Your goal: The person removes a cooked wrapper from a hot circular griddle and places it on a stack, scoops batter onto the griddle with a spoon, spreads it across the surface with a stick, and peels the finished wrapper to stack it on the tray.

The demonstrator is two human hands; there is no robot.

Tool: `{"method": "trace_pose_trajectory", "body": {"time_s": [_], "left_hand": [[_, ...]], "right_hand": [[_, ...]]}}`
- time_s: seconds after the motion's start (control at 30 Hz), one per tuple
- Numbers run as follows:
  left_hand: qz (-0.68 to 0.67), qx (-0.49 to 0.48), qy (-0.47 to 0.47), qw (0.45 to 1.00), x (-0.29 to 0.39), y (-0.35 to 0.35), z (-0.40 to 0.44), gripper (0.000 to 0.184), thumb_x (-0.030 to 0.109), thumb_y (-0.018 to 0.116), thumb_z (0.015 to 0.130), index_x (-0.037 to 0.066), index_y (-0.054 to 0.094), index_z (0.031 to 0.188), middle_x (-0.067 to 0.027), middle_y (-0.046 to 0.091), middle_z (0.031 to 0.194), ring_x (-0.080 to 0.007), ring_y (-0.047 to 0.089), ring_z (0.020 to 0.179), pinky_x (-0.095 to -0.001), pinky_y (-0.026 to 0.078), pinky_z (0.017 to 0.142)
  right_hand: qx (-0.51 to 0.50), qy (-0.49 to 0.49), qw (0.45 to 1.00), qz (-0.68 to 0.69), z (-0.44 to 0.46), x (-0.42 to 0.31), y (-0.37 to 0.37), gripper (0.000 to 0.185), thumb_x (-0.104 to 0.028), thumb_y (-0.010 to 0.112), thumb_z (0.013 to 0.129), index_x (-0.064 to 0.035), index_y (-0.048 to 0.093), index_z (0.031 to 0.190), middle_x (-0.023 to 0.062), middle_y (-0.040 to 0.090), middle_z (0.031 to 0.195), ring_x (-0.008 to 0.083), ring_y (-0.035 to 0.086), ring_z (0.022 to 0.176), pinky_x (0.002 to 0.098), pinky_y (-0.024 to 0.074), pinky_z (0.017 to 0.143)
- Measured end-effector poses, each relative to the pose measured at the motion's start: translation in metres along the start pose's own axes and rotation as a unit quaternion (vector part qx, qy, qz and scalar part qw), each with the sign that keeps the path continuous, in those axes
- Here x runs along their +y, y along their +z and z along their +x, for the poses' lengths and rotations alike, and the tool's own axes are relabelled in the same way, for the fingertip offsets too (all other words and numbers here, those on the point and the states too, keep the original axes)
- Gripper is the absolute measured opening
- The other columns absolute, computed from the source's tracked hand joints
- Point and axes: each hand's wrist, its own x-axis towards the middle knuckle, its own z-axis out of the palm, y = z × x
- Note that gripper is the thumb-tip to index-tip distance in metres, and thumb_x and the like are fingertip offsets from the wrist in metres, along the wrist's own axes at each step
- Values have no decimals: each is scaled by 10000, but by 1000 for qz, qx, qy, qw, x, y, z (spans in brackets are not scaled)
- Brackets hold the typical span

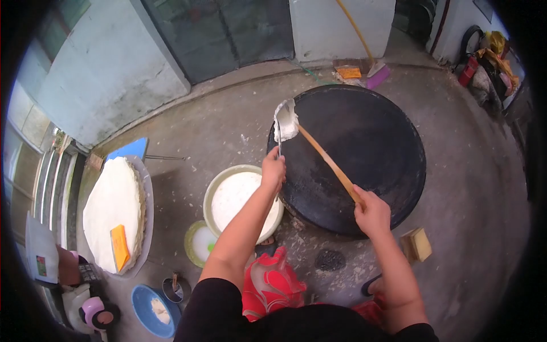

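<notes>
My left hand is closed round the thin handle of a ladle, whose bowl is coated in white batter, over the left edge of a large round black griddle. In my right hand is a long wooden stick, its far end meeting the batter-covered ladle. Just below my left hand stands a wide pale basin of white batter.
At left, a tall white round stack bears an orange scraper. Nearby are a green bowl, a blue basin and a small dark pot. A yellowish block lies right of the griddle; a broom stands behind it.
</notes>
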Motion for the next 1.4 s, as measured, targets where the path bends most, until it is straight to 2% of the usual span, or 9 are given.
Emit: {"method": "trace_pose_trajectory", "body": {"time_s": [0.17,0.37,0.5,0.63,0.8,0.97,1.17,1.27,1.4], "left_hand": [[-200,-46,-50,977,61,-8,-4,275,124,356,897,61,452,1147,-67,448,653,-97,377,450,-225,338,364],[-596,-390,-196,674,101,-32,-27,299,145,329,915,6,430,1159,-27,410,652,-76,365,478,-205,353,415],[-632,-428,-190,617,107,-42,-45,332,133,325,916,-23,392,1201,-23,399,648,-84,371,479,-210,355,420],[-669,-425,-178,583,89,-71,-70,376,128,286,918,-31,338,1255,-38,396,642,-89,367,446,-208,356,379],[-711,-339,-154,596,49,-104,-103,420,33,290,879,-55,251,1288,-41,412,593,-103,409,404,-220,377,347],[-739,-238,-174,606,-15,-154,-133,396,74,274,880,-64,337,1246,-23,386,596,-86,366,419,-204,360,356],[-760,-90,-235,599,-97,-182,-151,395,51,321,851,-88,331,1220,-32,414,601,-101,405,428,-214,377,368],[-763,-47,-266,587,-123,-186,-149,366,69,316,857,-86,364,1185,-25,408,594,-110,400,431,-219,365,372],[-761,-31,-292,578,-125,-181,-150,324,72,319,857,-82,427,1122,1,394,571,-93,389,431,-208,360,370]], "right_hand": [[63,-187,974,-106,-15,13,13,441,-25,565,647,-141,576,1072,43,496,676,227,525,613,331,429,531],[63,-287,930,-220,25,29,50,415,-64,514,709,-106,543,1120,43,501,730,193,499,630,299,411,562],[84,-222,936,-259,67,15,46,432,-78,523,728,-112,517,1158,62,489,727,213,508,634,307,428,576],[88,-95,987,93,59,6,63,456,-91,560,691,-152,533,1142,106,546,763,266,579,722,377,472,653],[24,-147,957,-247,76,7,66,545,-105,588,660,-101,458,1189,71,527,814,228,557,673,343,460,583],[56,-80,995,-2,54,-9,67,394,-70,530,686,-116,564,1076,99,521,743,283,585,692,409,466,611],[56,-56,973,-218,84,25,70,432,-119,555,673,-152,558,1104,98,543,769,270,584,750,395,472,656],[70,-8,997,45,66,9,87,400,-125,521,690,-130,569,1087,118,585,840,289,581,793,395,466,702],[33,-57,981,-182,83,17,74,469,-114,569,672,-157,529,1137,95,539,808,279,569,690,381,481,629]]}}
